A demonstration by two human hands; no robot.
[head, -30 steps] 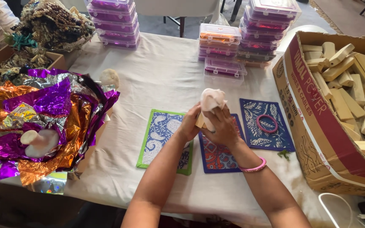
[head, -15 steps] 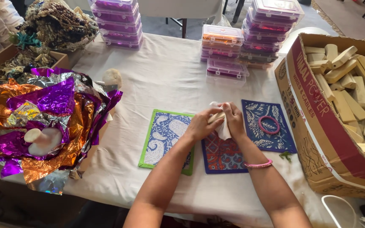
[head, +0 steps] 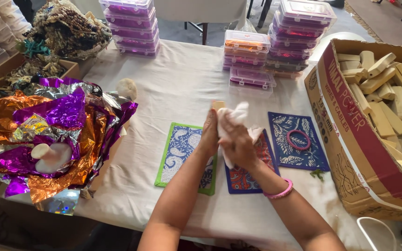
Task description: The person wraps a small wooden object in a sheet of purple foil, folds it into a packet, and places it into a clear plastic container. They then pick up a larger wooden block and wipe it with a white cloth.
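Head view: I see both hands, left [head: 209, 135] and right [head: 236, 145], closed around a wood block [head: 218, 105], half wrapped in white cloth [head: 232, 117].

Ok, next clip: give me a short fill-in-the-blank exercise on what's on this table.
1. Both hands hold a white ____ around a small wooden block.
2. A pink ring lies on the ____ patterned mat.
3. The cardboard box of wooden pieces stands to the person's ____.
4. The right hand wears a ____ bangle at the wrist.

Missing words: cloth; blue; right; pink
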